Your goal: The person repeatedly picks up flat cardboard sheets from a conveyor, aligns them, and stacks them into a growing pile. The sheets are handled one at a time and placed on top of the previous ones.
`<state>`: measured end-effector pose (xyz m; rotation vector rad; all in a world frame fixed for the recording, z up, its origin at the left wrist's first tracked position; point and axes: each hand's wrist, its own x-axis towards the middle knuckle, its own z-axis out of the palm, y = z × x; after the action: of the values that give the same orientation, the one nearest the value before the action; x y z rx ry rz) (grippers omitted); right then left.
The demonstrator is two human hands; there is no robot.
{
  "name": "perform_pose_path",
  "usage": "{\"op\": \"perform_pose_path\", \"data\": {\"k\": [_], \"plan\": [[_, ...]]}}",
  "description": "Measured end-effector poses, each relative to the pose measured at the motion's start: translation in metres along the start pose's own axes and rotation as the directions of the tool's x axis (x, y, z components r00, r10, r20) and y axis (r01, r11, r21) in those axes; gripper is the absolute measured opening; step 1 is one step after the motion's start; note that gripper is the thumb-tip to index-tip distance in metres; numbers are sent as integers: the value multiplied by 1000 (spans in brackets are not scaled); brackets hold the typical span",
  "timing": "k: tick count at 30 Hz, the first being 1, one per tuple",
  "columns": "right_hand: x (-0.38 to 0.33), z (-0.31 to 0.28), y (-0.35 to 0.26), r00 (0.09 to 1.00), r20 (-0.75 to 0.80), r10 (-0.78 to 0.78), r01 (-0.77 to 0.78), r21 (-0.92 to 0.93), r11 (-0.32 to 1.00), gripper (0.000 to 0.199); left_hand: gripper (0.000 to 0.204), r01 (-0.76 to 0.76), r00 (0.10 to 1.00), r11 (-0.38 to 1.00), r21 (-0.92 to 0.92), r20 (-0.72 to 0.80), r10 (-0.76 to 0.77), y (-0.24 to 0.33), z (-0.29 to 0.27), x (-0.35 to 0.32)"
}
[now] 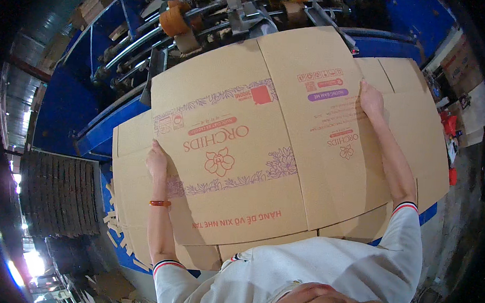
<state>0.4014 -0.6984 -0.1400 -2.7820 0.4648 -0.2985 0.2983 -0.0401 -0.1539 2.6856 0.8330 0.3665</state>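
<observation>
A flat printed cardboard box blank spans the middle of the head view, with red and purple flower print upside down to me. Its far edge reaches the rollers of a blue machine. My left hand is closed on the blank's left edge. At the right edge, higher up, my right hand grips it too, fingers curled at the border. Beneath lies another, wider cardboard sheet that sticks out on both sides. The fingers' undersides are hidden.
Ahead stands the blue machine with metal shafts and an orange roller. A tall stack of dark sheets is at the left. Cardboard offcuts lie beside the sheets. Red items are at the far right.
</observation>
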Motion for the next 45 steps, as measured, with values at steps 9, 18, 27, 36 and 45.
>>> {"op": "perform_pose_path", "data": {"k": [9, 18, 27, 36, 45], "plan": [[-24, -20, -34, 996, 60, -63, 80, -340, 937, 35, 65, 48, 998, 998, 40, 30, -49, 22, -15, -12], [-92, 8, -101, 741, -384, -551, 587, -28, 809, 20, 49, 25, 998, 996, 80, -63, -19, 46, -28, -28], [-227, -48, -88, 746, 8, -666, 664, 79, 744, 52, 58, -737, 657, 659, -152, 70, 751, 62, -57, -165], [-279, -68, -64, 569, 187, -800, 786, 163, 597, 81, 78, -910, 375, 411, -58, 312, 873, 62, -72, -232], [-92, 5, -122, 509, -174, -843, 849, -60, 525, 67, 66, -867, 462, 467, 175, -72, 884, 129, -19, -78]]}}
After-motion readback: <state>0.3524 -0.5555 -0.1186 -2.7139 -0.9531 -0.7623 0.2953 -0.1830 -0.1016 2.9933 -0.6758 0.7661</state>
